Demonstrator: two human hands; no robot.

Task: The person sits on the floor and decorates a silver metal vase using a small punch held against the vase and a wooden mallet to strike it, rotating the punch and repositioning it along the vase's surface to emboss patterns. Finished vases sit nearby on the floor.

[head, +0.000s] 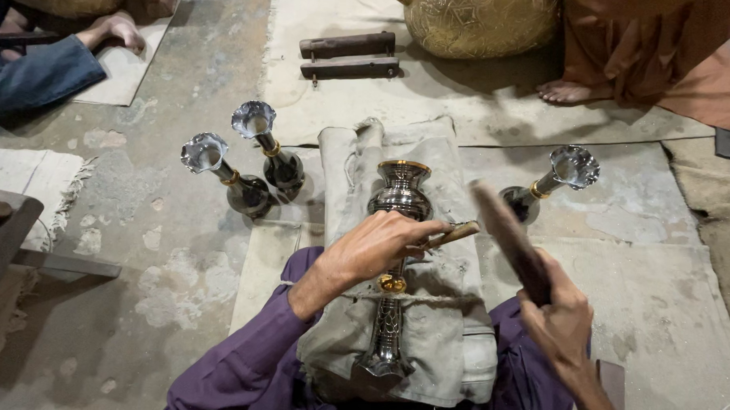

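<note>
A silver and gold metal vase (399, 200) lies lengthwise on a grey cloth roll (445, 329) across my lap, tied down by a cord. My left hand (380, 246) rests over the vase's middle and grips a thin chisel-like tool (453, 234) that points to the right. My right hand (559, 313) holds a dark wooden mallet (509, 238), blurred and raised just right of the chisel's end.
Two upright silver vases (253, 165) stand at the left and a third (556, 179) at the right. Behind are wooden blocks (348, 55), a large brass vessel (477, 19), one person's bare foot (569, 92) in orange cloth and another person's foot (116, 31). Mats cover the concrete floor.
</note>
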